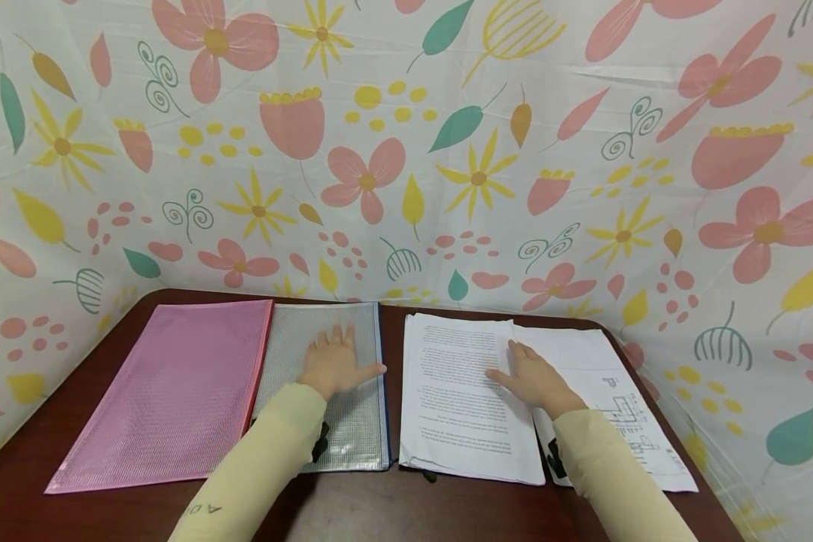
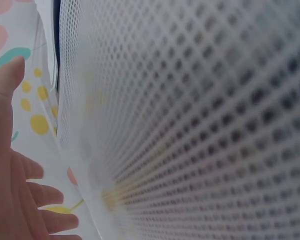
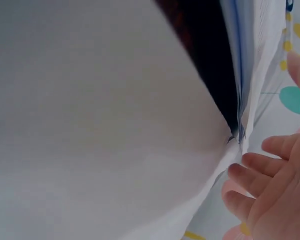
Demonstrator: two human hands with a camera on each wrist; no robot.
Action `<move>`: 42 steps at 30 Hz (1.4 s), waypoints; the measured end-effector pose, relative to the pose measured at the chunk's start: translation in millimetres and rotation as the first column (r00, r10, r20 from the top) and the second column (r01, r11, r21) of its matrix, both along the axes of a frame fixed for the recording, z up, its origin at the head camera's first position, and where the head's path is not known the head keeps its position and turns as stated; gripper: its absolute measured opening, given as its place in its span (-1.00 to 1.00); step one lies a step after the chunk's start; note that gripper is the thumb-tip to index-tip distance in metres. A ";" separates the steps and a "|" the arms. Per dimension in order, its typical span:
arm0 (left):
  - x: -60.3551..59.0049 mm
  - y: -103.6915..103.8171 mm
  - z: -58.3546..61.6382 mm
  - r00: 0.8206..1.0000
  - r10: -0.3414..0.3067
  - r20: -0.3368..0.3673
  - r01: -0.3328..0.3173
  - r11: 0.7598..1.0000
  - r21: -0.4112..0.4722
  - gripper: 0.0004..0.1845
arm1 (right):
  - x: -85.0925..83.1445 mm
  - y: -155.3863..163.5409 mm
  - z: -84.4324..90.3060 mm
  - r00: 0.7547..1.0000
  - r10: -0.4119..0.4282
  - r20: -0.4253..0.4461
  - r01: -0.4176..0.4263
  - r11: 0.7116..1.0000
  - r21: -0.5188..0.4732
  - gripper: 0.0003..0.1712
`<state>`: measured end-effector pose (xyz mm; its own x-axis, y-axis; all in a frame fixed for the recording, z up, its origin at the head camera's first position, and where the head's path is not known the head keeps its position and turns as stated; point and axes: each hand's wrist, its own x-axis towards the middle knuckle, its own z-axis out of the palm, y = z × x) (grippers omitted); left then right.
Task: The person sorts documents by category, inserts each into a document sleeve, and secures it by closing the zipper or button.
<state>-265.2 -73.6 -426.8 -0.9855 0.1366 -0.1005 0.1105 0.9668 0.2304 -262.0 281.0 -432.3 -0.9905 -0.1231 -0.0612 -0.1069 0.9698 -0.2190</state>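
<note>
My left hand [image 1: 333, 363] is over a translucent grey mesh document pouch [image 1: 352, 429] with a blue edge, its fingers spread and the thumb out to the right. In the left wrist view the fingers [image 2: 45, 192] look straight, with a small gap to the mesh. My right hand [image 1: 534, 379] is above a stack of printed sheets [image 1: 454, 421], near its right edge, and above a white sheet with line drawings [image 1: 623, 421]. Its fingers [image 3: 260, 182] are loosely extended and hold nothing in the right wrist view. Whether either palm touches what is beneath it, I cannot tell.
A pink mesh pouch [image 1: 169, 391] with a red edge lies at the left, against the grey one. Everything lies on a dark brown table [image 1: 379, 508] with rounded corners. A flower-print cloth [image 1: 406, 188] hangs behind and along both sides.
</note>
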 end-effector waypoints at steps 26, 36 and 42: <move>13.9 28.3 1.6 0.996 0.024 0.087 -0.031 0.996 0.086 -0.17 | 5.7 -18.4 19.3 0.974 -0.172 0.145 0.189 0.975 -0.114 -0.28; 15.0 31.1 3.0 0.996 0.000 0.088 -0.010 0.993 0.117 -0.22 | 9.3 -18.8 22.9 0.920 -0.287 0.266 0.335 0.929 -0.157 -0.39; 15.8 35.2 1.3 0.996 -0.006 0.083 -0.005 0.992 0.126 -0.23 | 10.7 -16.8 16.9 0.922 -0.267 0.281 0.323 0.930 -0.175 -0.42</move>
<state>-249.4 -38.4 -425.5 -0.9743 0.1538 -0.1643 0.0862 0.9294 0.3589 -251.2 264.2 -415.4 -0.9396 0.1347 -0.3146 0.2615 0.8757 -0.4060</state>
